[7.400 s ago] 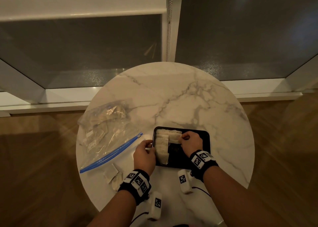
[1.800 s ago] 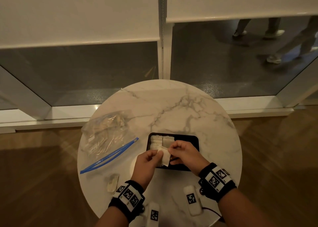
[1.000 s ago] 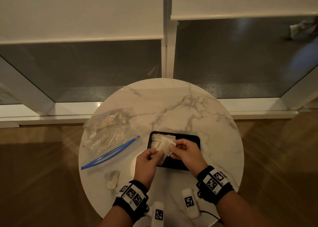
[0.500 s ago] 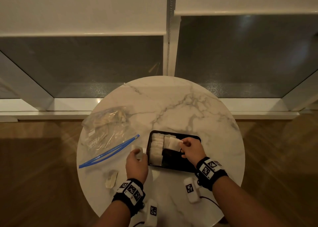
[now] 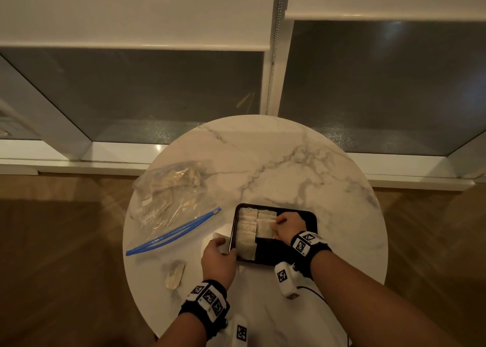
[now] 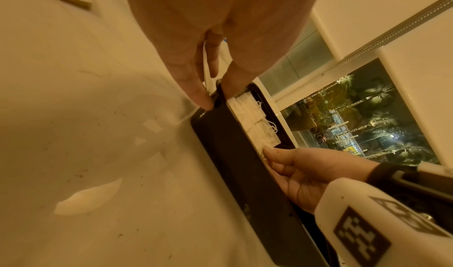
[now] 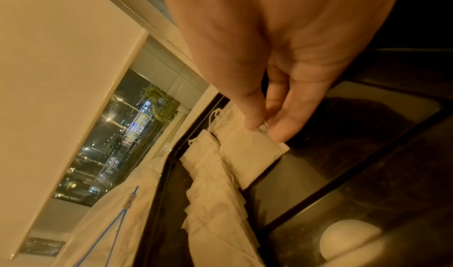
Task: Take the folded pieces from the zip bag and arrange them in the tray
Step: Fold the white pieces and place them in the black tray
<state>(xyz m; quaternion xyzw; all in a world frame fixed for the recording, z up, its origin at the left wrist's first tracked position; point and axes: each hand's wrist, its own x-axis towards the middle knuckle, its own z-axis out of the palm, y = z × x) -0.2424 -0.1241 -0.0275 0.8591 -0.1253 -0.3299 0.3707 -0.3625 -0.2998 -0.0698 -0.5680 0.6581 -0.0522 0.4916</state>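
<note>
Inside the tray (image 5: 310, 216) one column of folded pieces (image 5: 246, 232) lies complete; right hand (image 5: 288, 225) pinches a piece (image 5: 264, 228) into the second column. Left hand (image 5: 218, 260) grips another piece (image 5: 219, 239) beside the rim; more remain in the zip bag (image 5: 168, 196) and one on the surface (image 5: 276, 162).

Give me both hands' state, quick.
Left hand: holds a folded piece and grips the tray edge.
Right hand: pinches a folded piece in the tray.

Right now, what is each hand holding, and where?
Right hand pinches a folded piece at its edge, over the tray. Left hand holds another piece.
</note>
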